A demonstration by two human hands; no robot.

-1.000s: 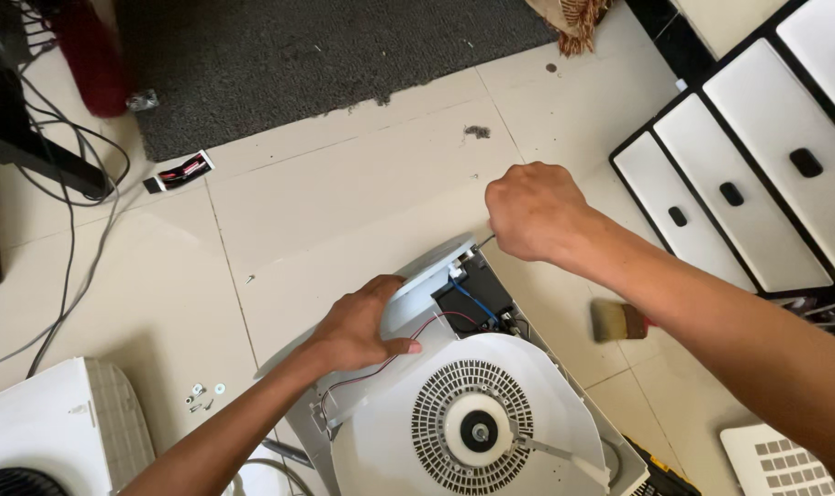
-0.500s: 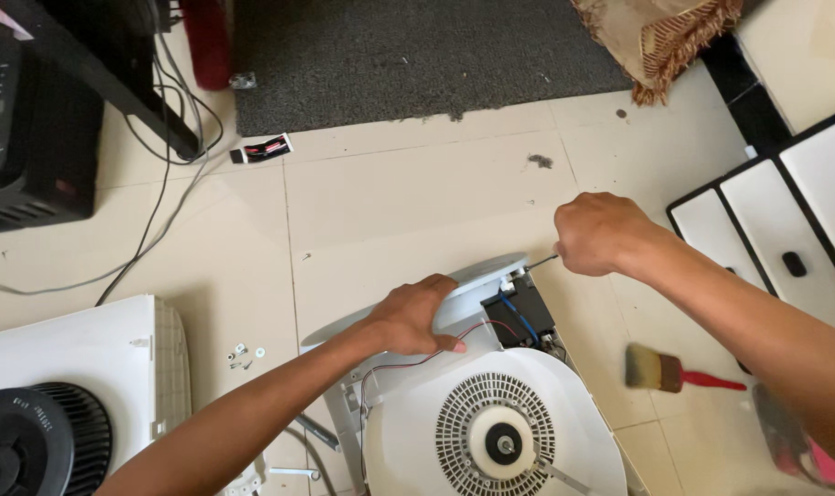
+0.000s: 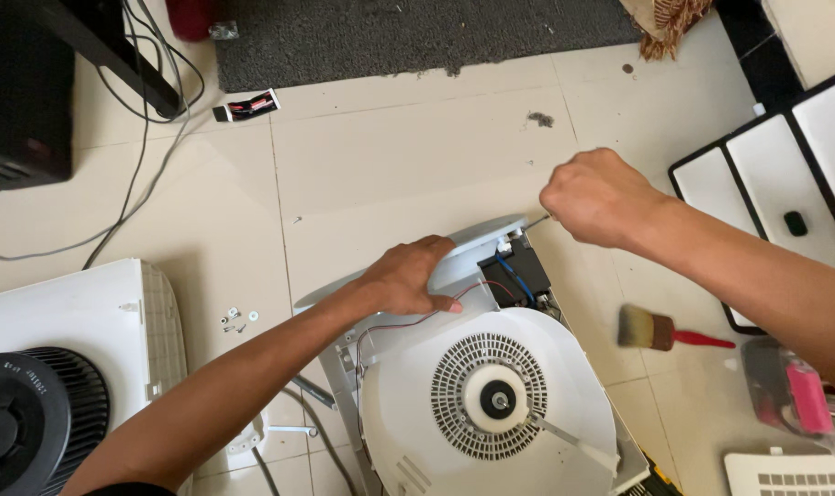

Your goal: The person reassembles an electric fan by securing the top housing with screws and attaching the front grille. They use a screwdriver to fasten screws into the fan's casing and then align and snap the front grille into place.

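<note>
Compared to half a second back, the right hand has moved up a little and the whole scene has slid leftwards and up in the frame, so more of the black blower wheel at lower left shows now, and the fringed cloth has nearly left the top edge.

Right hand is a closed fist clamped on a thin metal tool, probably a screwdriver, its tip at the top corner of the white fan housing in the lower middle. Left hand lies flat on the housing's curved white top plate, fingers together, pressing down, thumb by the red wire. Just right of it is an open black box with blue wiring.

Floor is cream tile, a bit dusty, with a grey rug across the top. Black cables trail in the upper left next to a dark stand.

Other bits: a paintbrush with a red handle lies right of the housing, loose screws left of it, white drawer fronts at the right edge, and a clear bag with something pink lower right. His right forearm covers part of the drawers.
</note>
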